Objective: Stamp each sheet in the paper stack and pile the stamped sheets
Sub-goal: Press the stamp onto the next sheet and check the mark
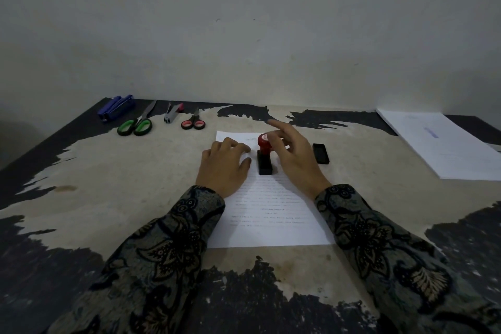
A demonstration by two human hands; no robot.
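From the head camera, the stamp point(264, 155) stands upright on the sheet point(271, 214), its black base running away from the person. It sits between the hands, and the right hand point(294, 156) is nearer: fingers spread loosely, touching the red knob without clearly gripping it. The left hand point(225, 164) presses flat on the sheet's left part. The paper stack point(447, 144) lies well apart at far right.

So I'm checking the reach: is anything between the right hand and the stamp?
Nothing visible. The right hand hovers beside the stamp, fingers spread at its red knob, standing on the sheet.
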